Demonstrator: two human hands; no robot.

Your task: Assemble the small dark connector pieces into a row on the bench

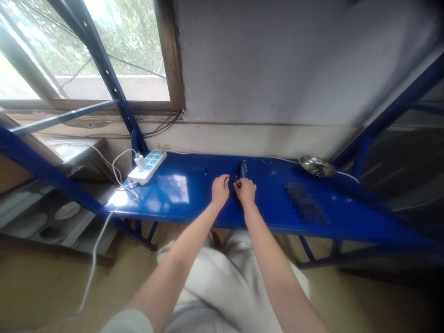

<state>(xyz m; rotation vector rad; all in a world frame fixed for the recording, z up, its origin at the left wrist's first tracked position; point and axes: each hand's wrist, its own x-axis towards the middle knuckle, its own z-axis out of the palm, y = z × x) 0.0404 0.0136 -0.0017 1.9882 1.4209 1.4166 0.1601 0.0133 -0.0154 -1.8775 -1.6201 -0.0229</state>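
Observation:
Over the middle of the blue table (194,203), my left hand (219,190) and my right hand (246,190) are close together, fingertips nearly meeting. Both are closed in a pinch. A small dark piece (233,177) shows between the fingertips; its kind is too small to make out, and I cannot tell which hand bears it. Just beyond my right hand lies a dark narrow object (239,167), beside a cluster of small clear or shiny pieces (243,167). A tiny dark cylinder-like piece (206,170) stands or lies beyond my left hand.
At the left end a white power strip (147,167) holds a plug with a trailing white cable (95,259). Small loose bits (265,162) lie toward the back. A shiny metal dish (316,166) and a pixelated dark object (305,202) are on the right. Blue frame posts (114,92) flank the table.

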